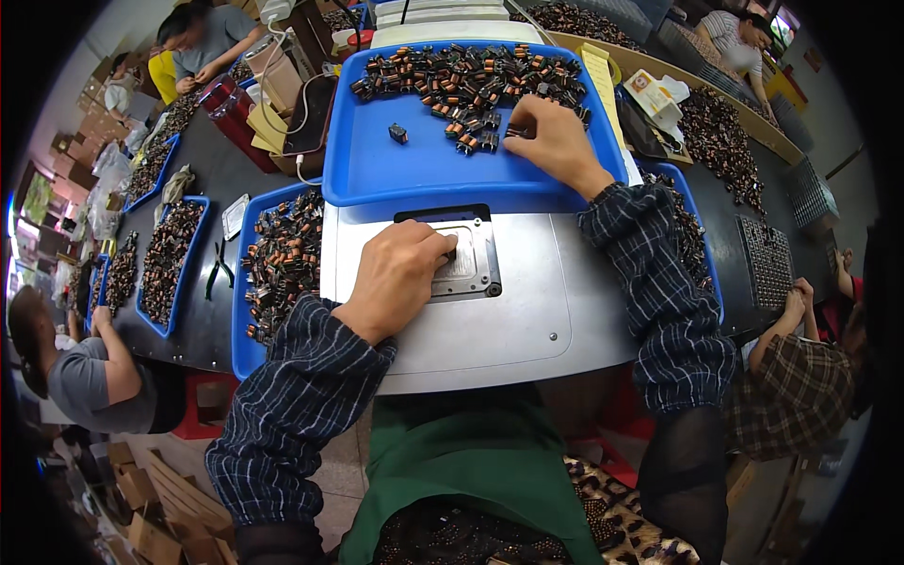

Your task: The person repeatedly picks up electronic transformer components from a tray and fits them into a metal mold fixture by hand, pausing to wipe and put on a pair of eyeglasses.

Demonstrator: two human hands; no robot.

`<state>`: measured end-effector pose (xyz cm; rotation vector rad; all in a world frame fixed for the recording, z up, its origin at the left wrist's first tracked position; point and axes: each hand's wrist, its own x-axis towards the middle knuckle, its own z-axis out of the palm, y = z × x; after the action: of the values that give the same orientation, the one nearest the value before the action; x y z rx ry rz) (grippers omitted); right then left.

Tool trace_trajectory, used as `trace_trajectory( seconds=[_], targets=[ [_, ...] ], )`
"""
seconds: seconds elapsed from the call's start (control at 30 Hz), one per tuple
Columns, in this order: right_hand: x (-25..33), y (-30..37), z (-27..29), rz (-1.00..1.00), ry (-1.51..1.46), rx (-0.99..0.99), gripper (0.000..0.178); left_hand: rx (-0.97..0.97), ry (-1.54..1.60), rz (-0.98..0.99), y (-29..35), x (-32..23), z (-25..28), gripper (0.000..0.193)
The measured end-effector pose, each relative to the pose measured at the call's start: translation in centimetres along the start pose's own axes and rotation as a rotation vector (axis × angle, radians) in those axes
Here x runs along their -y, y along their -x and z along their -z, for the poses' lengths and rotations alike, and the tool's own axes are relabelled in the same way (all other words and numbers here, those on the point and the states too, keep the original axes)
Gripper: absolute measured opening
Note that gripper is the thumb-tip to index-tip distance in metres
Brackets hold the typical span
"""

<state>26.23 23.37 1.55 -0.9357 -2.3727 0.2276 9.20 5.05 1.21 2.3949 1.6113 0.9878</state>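
Observation:
A blue tray (pixel 377 179) holds a heap of small black-and-copper wire-wound coils (pixel 471 80). One loose coil (pixel 398 133) lies apart on the tray's bare left part. My right hand (pixel 557 141) reaches over the tray, its thumb and fingers pinched on a coil (pixel 515 131) near the front of the heap. Below the tray, my left hand (pixel 397 275) rests at a metal fixture plate (pixel 476 250) set into a silver machine top (pixel 508 330). Its fingertips are closed over a small dark piece, mostly hidden.
More blue trays of coils stand left (pixel 250 325) and right (pixel 711 273) of the machine top. A phone (pixel 311 113), a red flask (pixel 231 113) and green-handled pliers (pixel 218 268) lie to the left. A gridded tray (pixel 765 259) sits far right. Co-workers (pixel 104 363) work around the table.

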Motion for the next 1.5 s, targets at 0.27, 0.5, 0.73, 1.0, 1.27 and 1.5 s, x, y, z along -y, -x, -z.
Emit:
trace_trajectory(
  seconds=[0.27,0.5,0.73,1.0,1.27,1.5],
  targets=[
    [5.1,2.6,1.5,-0.043,-0.822,0.206,0.024,-0.133,0.124,0.096,1.0,0.8,1.2,0.014],
    [9.0,5.2,1.0,0.089,-0.417,0.286,0.014,-0.517,0.07,0.481,6.3,5.1,5.1,0.019],
    [9.6,5.4,0.6,0.335,-0.012,0.305,0.011,-0.436,-0.236,0.344,5.5,9.3,5.7,0.02],
    [9.4,4.7,1.6,-0.027,-0.55,0.364,0.027,-0.189,-0.288,0.132,-6.1,8.5,1.7,0.026],
    [9.3,5.9,-0.7,0.141,-0.555,0.248,0.023,-0.336,0.163,0.331,-5.5,6.8,1.6,0.023],
    [9.9,5.5,-0.9,0.323,-0.333,0.231,0.021,-0.379,0.745,0.355,-1.8,4.2,2.5,0.021]
  ],
)
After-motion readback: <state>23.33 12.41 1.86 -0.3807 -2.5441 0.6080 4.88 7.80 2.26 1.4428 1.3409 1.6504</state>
